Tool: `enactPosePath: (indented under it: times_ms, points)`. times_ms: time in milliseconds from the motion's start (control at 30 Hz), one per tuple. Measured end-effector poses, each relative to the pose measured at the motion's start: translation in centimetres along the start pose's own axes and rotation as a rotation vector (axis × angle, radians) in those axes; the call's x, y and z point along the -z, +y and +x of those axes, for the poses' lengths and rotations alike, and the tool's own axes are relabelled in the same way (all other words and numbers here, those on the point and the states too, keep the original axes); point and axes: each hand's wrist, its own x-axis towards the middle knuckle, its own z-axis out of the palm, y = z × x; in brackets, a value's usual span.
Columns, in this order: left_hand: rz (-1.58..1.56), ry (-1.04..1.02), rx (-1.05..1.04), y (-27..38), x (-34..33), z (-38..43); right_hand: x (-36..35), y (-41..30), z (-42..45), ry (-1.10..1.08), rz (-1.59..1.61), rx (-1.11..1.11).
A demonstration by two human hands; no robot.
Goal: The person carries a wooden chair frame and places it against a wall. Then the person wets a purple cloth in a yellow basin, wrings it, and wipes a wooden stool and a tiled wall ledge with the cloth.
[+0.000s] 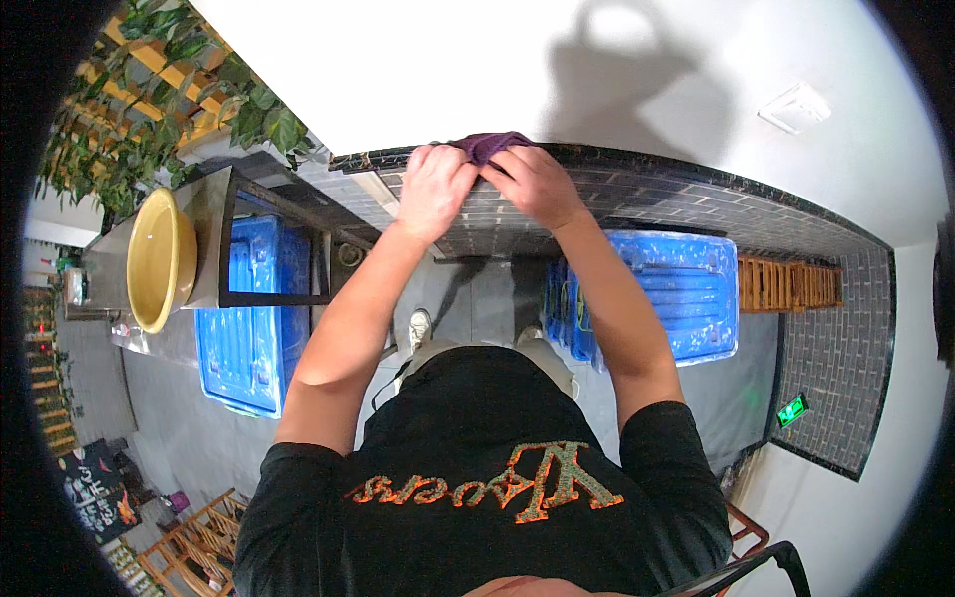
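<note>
A dark purple cloth (494, 146) is bunched on the narrow black ledge (619, 155) that runs along the wall in front of me. My left hand (439, 186) grips the cloth's left side, its fingers curled over the ledge. Close beside it, my right hand (536, 185) pinches the cloth from the right. Both arms reach forward, and the fingertips are partly hidden behind the cloth and the ledge. Below the ledge the wall has grey brick-pattern facing (492, 213); above it is plain white wall (433, 74).
To the left, a yellow basin (160, 261) stands on a metal table (205, 246), with a blue plastic bin (246, 366) beneath and beside it. Blue lidded bins (671, 291) and a wooden slatted rack (791, 283) stand right. Leafy plants (276, 127) hang at upper left.
</note>
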Motion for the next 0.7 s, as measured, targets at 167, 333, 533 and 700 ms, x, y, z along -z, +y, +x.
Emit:
enactPosePath:
  times_ms: [167,333,533,700]
  points:
    - [0.019,0.022,-0.04,1.7,-0.8,1.8,1.4,1.2,-2.0,-0.016,-0.156,0.009]
    - [-0.031,0.002,0.011,0.7,-0.5,0.3,0.3,0.5,-1.3,-0.017,-0.164,-0.006]
    - [-0.014,0.012,0.051,-2.8,2.3,-2.6,-2.7,-2.1,2.0,-0.023,-0.051,-0.01]
    - [-0.026,0.008,0.168,-6.6,4.6,-6.2,-5.6,-4.8,6.7,0.002,0.088,0.081]
